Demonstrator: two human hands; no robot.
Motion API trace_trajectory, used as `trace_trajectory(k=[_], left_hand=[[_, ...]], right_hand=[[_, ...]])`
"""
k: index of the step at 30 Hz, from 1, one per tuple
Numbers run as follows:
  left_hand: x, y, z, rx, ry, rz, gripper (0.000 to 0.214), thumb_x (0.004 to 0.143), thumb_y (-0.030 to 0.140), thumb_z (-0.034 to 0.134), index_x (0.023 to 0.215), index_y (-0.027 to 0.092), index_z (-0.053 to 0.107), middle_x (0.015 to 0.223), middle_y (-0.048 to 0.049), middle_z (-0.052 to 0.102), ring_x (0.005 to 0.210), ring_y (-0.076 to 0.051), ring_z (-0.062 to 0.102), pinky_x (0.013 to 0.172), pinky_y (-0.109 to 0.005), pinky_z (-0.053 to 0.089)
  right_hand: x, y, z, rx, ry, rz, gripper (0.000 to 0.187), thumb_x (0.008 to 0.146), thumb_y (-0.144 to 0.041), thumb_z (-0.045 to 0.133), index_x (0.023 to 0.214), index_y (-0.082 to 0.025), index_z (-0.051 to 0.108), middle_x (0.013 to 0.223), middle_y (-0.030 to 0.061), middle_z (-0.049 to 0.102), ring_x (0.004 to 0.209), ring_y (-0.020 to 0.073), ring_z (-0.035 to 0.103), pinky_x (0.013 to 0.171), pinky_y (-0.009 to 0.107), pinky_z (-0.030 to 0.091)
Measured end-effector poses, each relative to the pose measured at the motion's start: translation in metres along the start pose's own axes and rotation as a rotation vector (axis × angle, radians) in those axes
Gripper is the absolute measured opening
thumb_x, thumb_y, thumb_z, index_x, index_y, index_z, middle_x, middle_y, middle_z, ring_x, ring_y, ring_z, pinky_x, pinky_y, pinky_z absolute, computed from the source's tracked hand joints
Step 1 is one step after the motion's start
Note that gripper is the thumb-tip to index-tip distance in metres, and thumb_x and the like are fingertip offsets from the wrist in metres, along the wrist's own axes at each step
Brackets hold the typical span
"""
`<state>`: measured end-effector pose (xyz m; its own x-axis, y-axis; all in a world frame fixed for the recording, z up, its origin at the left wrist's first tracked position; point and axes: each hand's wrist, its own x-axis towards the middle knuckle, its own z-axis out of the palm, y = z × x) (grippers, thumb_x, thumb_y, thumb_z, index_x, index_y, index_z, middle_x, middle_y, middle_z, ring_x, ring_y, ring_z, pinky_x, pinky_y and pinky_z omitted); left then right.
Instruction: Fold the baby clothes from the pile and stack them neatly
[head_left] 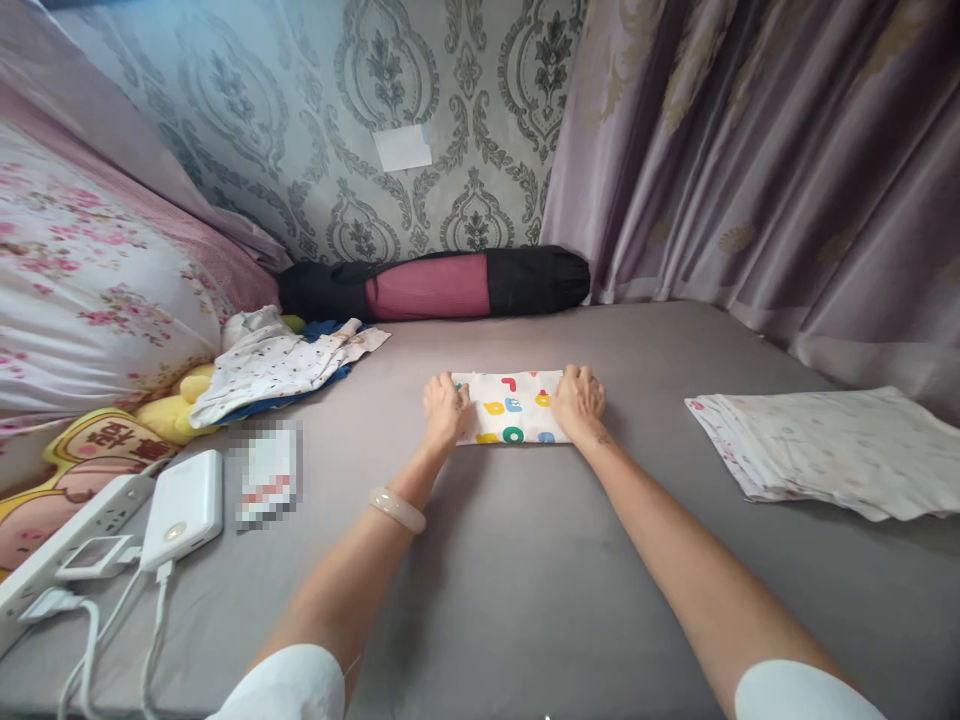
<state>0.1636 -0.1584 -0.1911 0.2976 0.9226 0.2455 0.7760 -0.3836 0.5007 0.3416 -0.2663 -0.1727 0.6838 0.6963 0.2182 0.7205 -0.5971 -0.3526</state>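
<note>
A folded white cloth printed with colourful letters lies in the middle of the grey sheet. My left hand is closed on its left end, fingers curled at the edge. At the right end my right hand grips the cloth in the same way. Between them the cloth is stretched into a flat, narrow rectangle. The fingertips of both hands are partly hidden from above. A pale bangle circles my left wrist.
Right of me lies a stack of folded pale cloths. To the left are spotted clothes, a white power bank, a power strip with cables, and a blurred packet. A long black and pink bag rests against the wall.
</note>
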Motion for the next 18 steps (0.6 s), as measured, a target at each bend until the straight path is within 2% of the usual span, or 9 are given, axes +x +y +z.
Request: trace_trajectory(k=[2, 4, 6, 8, 12, 18], left_hand=[[-0.009, 0.014, 0.002, 0.024, -0.014, 0.145, 0.039, 0.094, 0.030, 0.040, 0.128, 0.012, 0.048, 0.132, -0.0208, 0.054, 0.129, -0.034, 0.046, 0.105, -0.049, 0.037], [-0.019, 0.027, 0.008, 0.064, -0.029, 0.280, 0.043, 0.094, 0.028, 0.038, 0.133, 0.012, 0.046, 0.142, -0.0203, 0.049, 0.138, -0.034, 0.036, 0.112, -0.052, 0.029], [-0.026, 0.034, 0.015, 0.119, -0.052, 0.354, 0.047, 0.095, 0.027, 0.034, 0.137, 0.009, 0.045, 0.149, -0.0202, 0.041, 0.145, -0.034, 0.025, 0.117, -0.054, 0.020], [-0.030, 0.035, 0.022, 0.163, -0.108, 0.347, 0.051, 0.097, 0.029, 0.030, 0.140, 0.006, 0.043, 0.153, -0.0205, 0.036, 0.147, -0.034, 0.020, 0.118, -0.054, 0.016], [-0.028, 0.030, 0.030, 0.212, -0.207, 0.285, 0.056, 0.098, 0.032, 0.028, 0.144, 0.004, 0.041, 0.153, -0.0208, 0.035, 0.146, -0.034, 0.023, 0.119, -0.051, 0.017], [-0.025, 0.031, 0.028, 0.251, -0.263, 0.265, 0.056, 0.098, 0.032, 0.027, 0.145, 0.004, 0.039, 0.155, -0.0204, 0.031, 0.146, -0.034, 0.022, 0.118, -0.052, 0.018]], right_hand=[[-0.009, -0.012, 0.004, -0.036, 0.013, -0.189, 0.043, 0.097, -0.022, 0.030, 0.131, -0.007, 0.052, 0.134, 0.0237, 0.054, 0.127, 0.0323, 0.048, 0.106, 0.048, 0.033], [-0.018, -0.022, 0.011, -0.056, -0.040, -0.371, 0.048, 0.098, -0.025, 0.028, 0.140, -0.010, 0.046, 0.148, 0.0178, 0.043, 0.140, 0.0300, 0.033, 0.114, 0.050, 0.020], [-0.025, -0.029, 0.018, -0.080, -0.093, -0.490, 0.050, 0.099, -0.026, 0.027, 0.145, -0.013, 0.041, 0.156, 0.0121, 0.032, 0.146, 0.0276, 0.020, 0.118, 0.051, 0.009], [-0.029, -0.031, 0.024, -0.091, -0.154, -0.517, 0.051, 0.099, -0.026, 0.026, 0.147, -0.015, 0.039, 0.158, 0.0100, 0.029, 0.147, 0.0258, 0.018, 0.118, 0.051, 0.007], [-0.029, -0.029, 0.026, -0.080, -0.266, -0.461, 0.054, 0.099, -0.028, 0.024, 0.150, -0.015, 0.035, 0.159, 0.0093, 0.027, 0.147, 0.0242, 0.020, 0.118, 0.050, 0.012], [-0.025, -0.029, 0.025, -0.074, -0.307, -0.447, 0.054, 0.099, -0.028, 0.023, 0.151, -0.016, 0.033, 0.160, 0.0077, 0.024, 0.147, 0.0233, 0.019, 0.119, 0.050, 0.010]])
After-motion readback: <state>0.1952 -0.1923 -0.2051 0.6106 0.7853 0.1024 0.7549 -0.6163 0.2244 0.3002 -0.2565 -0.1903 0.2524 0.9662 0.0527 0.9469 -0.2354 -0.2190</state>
